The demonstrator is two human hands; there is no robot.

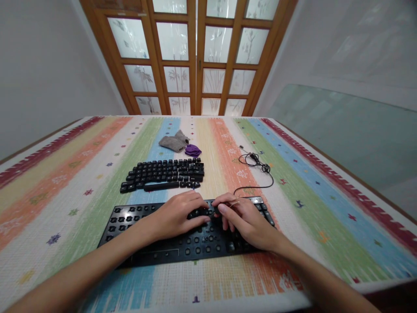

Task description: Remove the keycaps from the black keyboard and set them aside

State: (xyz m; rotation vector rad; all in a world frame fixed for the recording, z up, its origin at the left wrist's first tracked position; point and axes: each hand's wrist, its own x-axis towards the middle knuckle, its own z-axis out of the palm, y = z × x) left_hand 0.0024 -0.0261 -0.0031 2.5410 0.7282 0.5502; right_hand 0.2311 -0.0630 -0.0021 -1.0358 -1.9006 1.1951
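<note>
Striped tablecloth (293,182), fingers (224,209) on keyboard base (137,230)

Your two arms come in from the near edge, both bare all the way up to where they leave view; no sleeve, cuff or wristband shows on either one. Your left hand (177,215) wears no glove, and no ring or watch can be seen on it. Your right hand (246,221) is also ungloved, and a thin pale band, seemingly a ring, circles one of its fingers (235,203). The fingernails that show are short and unpainted.
</note>
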